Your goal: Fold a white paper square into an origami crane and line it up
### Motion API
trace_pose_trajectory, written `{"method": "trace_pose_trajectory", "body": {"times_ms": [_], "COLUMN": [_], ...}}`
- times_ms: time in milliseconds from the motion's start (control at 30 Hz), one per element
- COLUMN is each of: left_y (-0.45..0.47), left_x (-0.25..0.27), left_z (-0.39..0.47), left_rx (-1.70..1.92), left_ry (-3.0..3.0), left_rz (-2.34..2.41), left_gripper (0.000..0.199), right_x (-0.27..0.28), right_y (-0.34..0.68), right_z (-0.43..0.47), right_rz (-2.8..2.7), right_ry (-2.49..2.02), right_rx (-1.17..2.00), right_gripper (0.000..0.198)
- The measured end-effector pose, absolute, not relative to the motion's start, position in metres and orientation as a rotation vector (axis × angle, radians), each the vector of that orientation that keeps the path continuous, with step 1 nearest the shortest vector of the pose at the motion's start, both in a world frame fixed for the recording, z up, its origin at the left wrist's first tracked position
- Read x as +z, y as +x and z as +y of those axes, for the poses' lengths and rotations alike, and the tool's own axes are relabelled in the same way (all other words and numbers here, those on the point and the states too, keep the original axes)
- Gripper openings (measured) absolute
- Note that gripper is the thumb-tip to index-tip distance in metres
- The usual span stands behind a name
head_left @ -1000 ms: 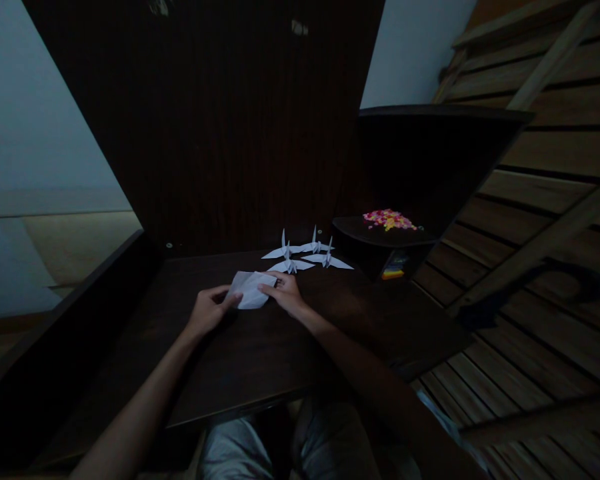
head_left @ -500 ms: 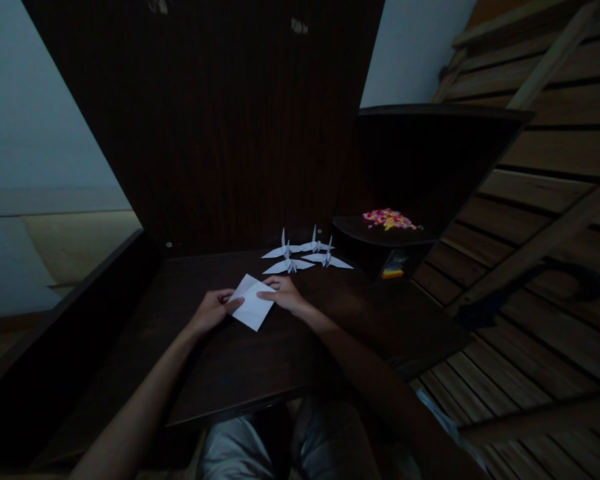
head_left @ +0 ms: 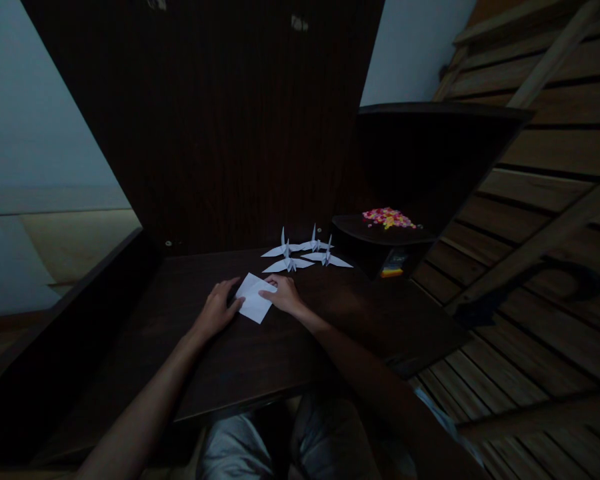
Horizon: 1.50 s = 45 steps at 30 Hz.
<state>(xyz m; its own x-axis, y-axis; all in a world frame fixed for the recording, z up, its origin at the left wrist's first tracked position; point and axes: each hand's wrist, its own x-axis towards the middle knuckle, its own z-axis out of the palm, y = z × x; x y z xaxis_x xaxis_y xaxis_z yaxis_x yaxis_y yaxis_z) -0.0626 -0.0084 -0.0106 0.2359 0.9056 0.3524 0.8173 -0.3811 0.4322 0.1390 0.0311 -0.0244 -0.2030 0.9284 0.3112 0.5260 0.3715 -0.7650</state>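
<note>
A square of folded white paper [head_left: 255,300] with faint creases lies at a slant between my hands, low over the dark desk. My right hand [head_left: 284,294] pinches its right corner, thumb on top and fingers curled behind. At the left edge, my left hand [head_left: 220,308] has its thumb and forefinger apart, the thumb tip at the paper's border and the fingers stretched forward. Just beyond the paper stand several white origami cranes [head_left: 289,265] with spread wings and raised necks.
The dark wooden desk [head_left: 230,373] has a raised side panel [head_left: 80,320] on the left and a tall back board [head_left: 220,133]. On the right, a corner shelf [head_left: 350,228] holds a heap of pink and yellow pieces [head_left: 387,217]. A yellow-edged packet [head_left: 393,267] sits beneath it.
My left hand has loosened its pinch and its fingers have straightened. The paper has shifted slightly right and turned a little, while my right hand keeps its grip.
</note>
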Motion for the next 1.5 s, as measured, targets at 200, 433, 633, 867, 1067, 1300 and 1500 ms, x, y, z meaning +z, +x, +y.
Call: {"method": "trace_pose_trajectory", "body": {"times_ms": [200,433,633,867,1067,1300,1500], "left_y": [-0.0646,-0.0655,-0.0633,-0.0633,-0.0626,-0.0618,-0.0641], "left_x": [-0.0165,-0.0155,-0.0132,-0.0120,-0.0115,-0.0098,-0.0106], "left_z": [-0.0052,-0.0044,-0.0052,-0.0042,-0.0047,-0.0057,-0.0060], "left_rx": [0.779,0.752,0.721,0.727,0.763,0.819,0.800], "left_ry": [2.353,2.369,2.352,2.324,2.332,2.368,2.500], "left_rz": [1.640,1.637,1.646,1.599,1.590,1.549,1.347], "left_gripper": [0.047,0.038,0.036,0.036,0.036,0.035,0.027], "right_x": [-0.0263,-0.0261,-0.0271,-0.0257,-0.0300,-0.0322,-0.0259], "right_y": [0.1404,0.1401,0.1396,0.1370,0.1353,0.1357,0.1423], "right_z": [0.0315,0.0328,0.0336,0.0332,0.0364,0.0385,0.0358], "right_rz": [-1.979,-1.987,-1.925,-1.892,-1.905,-1.946,-2.146], "right_ry": [-1.267,-1.193,-1.162,-1.173,-1.227,-1.179,-1.027], "right_rx": [0.464,0.567,0.670,0.602,0.576,0.577,0.479], "right_gripper": [0.032,0.048,0.057,0.038,0.039,0.040,0.023]}}
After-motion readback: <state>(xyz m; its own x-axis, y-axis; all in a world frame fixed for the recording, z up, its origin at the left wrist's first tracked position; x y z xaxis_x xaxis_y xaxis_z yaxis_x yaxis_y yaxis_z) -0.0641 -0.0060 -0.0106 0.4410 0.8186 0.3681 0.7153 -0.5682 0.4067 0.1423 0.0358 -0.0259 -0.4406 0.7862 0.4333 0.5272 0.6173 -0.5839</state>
